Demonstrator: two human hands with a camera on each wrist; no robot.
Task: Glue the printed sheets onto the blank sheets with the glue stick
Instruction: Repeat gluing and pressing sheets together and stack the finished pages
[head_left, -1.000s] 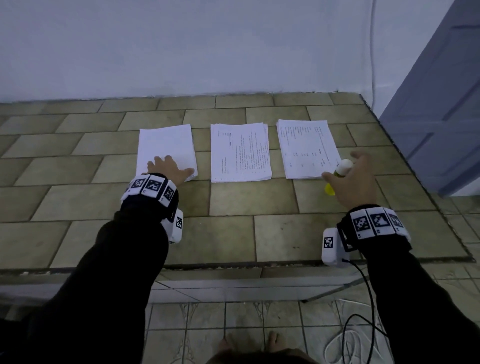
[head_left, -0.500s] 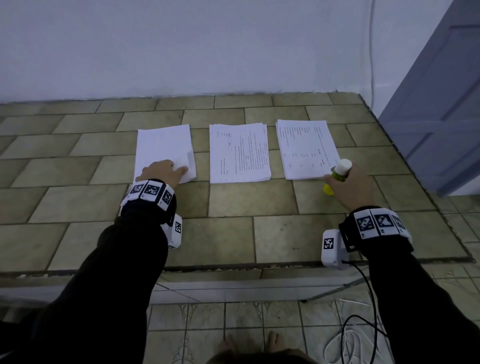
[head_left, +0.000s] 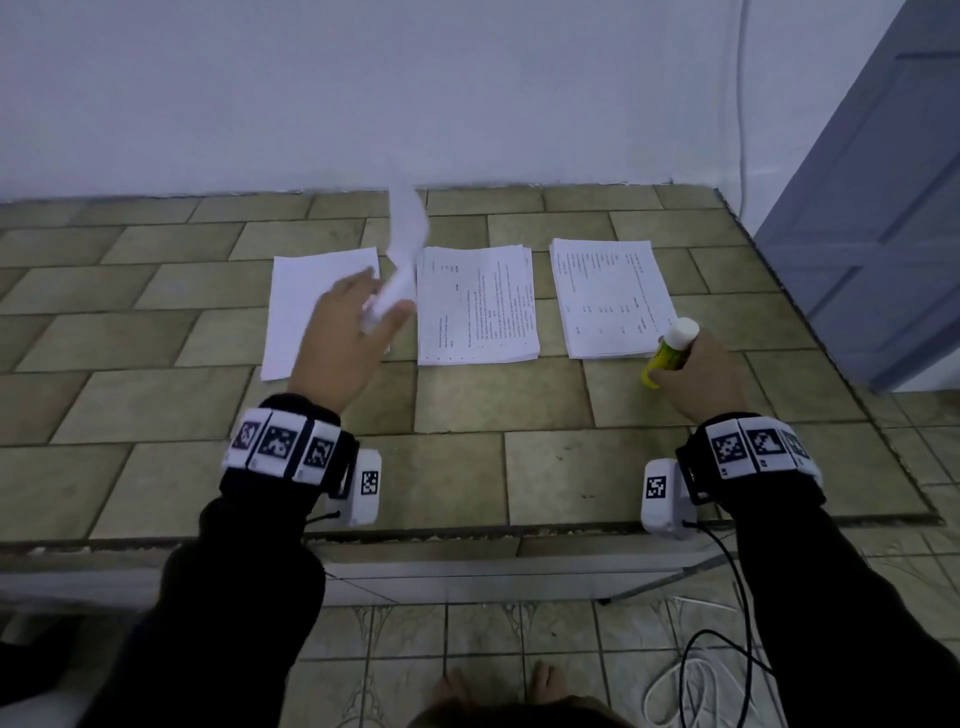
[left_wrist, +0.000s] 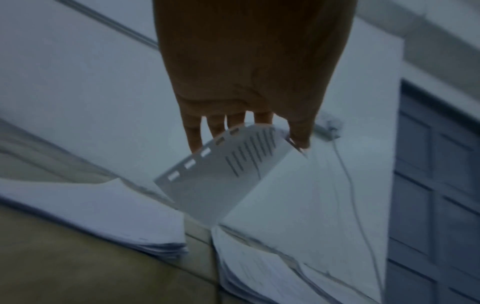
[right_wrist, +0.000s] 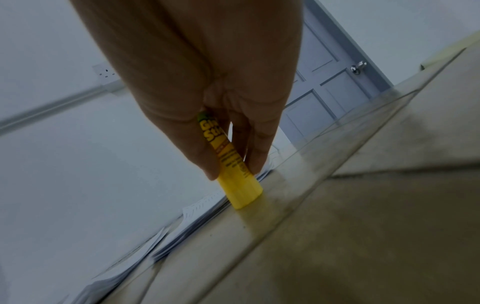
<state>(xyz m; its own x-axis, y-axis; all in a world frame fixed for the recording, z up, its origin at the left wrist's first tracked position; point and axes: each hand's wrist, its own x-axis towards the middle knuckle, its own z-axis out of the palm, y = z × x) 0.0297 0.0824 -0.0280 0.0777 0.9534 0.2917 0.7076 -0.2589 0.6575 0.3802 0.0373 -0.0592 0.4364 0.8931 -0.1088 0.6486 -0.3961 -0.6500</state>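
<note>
My left hand (head_left: 343, 332) is raised above the tiled counter (head_left: 156, 395), thumb and fingers pinching one blank sheet (head_left: 402, 260) by its near end, so the paper curls upward (blurred, and in the wrist view light shows through it). Under that hand lies the blank stack (head_left: 306, 301), toward the counter's left. The middle printed stack (head_left: 475, 306) lies just beside it, and the right printed stack (head_left: 608, 296) sits nearer the counter's right edge. My right hand (head_left: 696, 379) is low, fingers wrapped round the yellow glue stick (head_left: 670, 348), white cap up, base touching the tiles at that stack's near right corner.
</note>
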